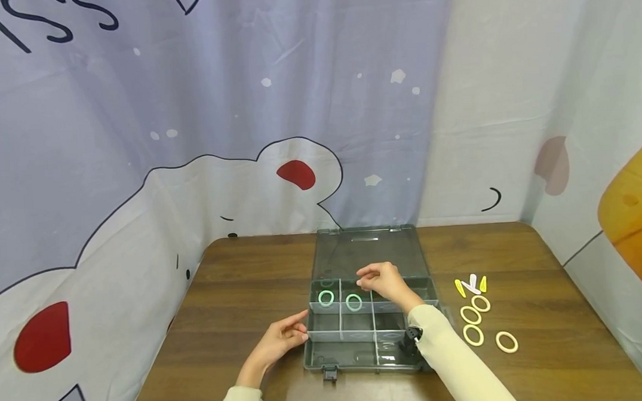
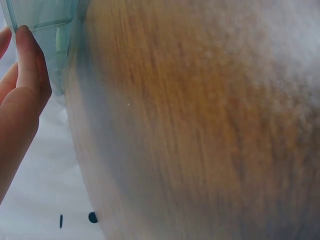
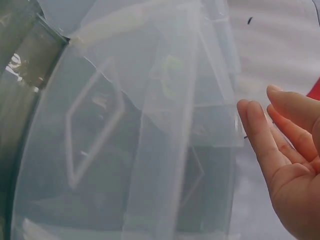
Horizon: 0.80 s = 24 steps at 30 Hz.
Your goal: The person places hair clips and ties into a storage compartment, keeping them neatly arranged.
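A grey see-through divided box (image 1: 355, 362) lies on the table with its lid (image 1: 369, 252) folded back. One pale green ring (image 1: 327, 306) is in the back left compartment, and a second green ring (image 1: 354, 309) is in the compartment to its right. My left hand (image 1: 277, 345) touches the box's left side with its fingertips (image 2: 24, 37). Over the back row, right of the second ring, hovers my right hand (image 1: 386, 281). Its fingers (image 3: 262, 135) are loosely bent, and nothing shows between them and the thumb.
Right of the box, several cream rings (image 1: 474, 344) lie on the wooden table (image 1: 552, 310). Behind them are yellow snap hair clips (image 1: 483, 284) and whitish ones (image 1: 472, 282). A printed curtain (image 1: 215, 109) hangs behind the table. A latch (image 1: 330, 374) projects from the box's front.
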Each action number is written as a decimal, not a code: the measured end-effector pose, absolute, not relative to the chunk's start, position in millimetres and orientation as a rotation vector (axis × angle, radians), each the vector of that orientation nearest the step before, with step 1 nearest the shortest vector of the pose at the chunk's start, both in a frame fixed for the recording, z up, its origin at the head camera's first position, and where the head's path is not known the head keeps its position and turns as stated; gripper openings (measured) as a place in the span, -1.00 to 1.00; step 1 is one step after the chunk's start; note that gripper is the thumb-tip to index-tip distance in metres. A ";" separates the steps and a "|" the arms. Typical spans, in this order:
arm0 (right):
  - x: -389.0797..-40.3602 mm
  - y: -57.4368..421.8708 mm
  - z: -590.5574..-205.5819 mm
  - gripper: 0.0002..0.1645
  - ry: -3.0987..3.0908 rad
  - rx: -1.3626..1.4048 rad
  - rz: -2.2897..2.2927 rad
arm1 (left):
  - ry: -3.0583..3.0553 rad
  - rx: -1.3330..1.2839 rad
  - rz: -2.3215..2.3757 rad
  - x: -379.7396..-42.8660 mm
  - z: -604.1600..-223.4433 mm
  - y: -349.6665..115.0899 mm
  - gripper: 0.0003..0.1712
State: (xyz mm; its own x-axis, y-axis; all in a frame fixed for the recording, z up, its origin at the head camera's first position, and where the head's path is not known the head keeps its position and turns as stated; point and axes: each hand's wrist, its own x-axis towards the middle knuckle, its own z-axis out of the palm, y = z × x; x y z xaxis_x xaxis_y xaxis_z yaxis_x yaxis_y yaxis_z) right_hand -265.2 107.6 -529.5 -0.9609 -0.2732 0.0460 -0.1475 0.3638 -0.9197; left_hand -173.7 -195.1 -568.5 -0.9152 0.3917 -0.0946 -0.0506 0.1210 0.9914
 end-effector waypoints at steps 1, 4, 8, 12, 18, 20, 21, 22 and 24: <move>-266.0 109.5 -529.0 -0.69 2.502 -0.391 -1.673 | 2.072 0.332 1.856 -173.6 -568.7 -195.4 -0.28; -267.7 115.0 -527.3 -0.69 2.480 -0.383 -1.730 | 2.067 0.332 1.861 -173.7 -569.2 -196.2 -0.28; -268.8 124.6 -525.2 -0.72 2.517 -0.352 -1.752 | 2.061 0.330 1.862 -174.0 -569.1 -196.0 -0.28; -269.8 135.7 -522.7 -0.73 2.601 -0.342 -1.710 | 2.059 0.330 1.863 -174.2 -569.2 -196.2 -0.28; -270.7 155.6 -519.3 -0.70 2.643 -0.329 -1.705 | 2.062 0.336 1.864 -174.3 -569.4 -196.3 -0.28; -270.6 163.5 -519.0 -0.70 2.660 -0.327 -1.704 | 2.061 0.336 1.864 -174.3 -569.7 -196.0 -0.28; -270.3 167.7 -518.8 -0.70 2.664 -0.327 -1.708 | 2.061 0.337 1.867 -174.3 -569.9 -196.1 -0.28; -270.1 171.9 -518.5 -0.70 2.670 -0.325 -1.717 | 2.061 0.336 1.868 -174.4 -569.9 -196.0 -0.28; -269.2 181.1 -518.6 -0.69 2.678 -0.321 -1.729 | 2.061 0.328 1.866 -174.4 -569.8 -195.6 -0.28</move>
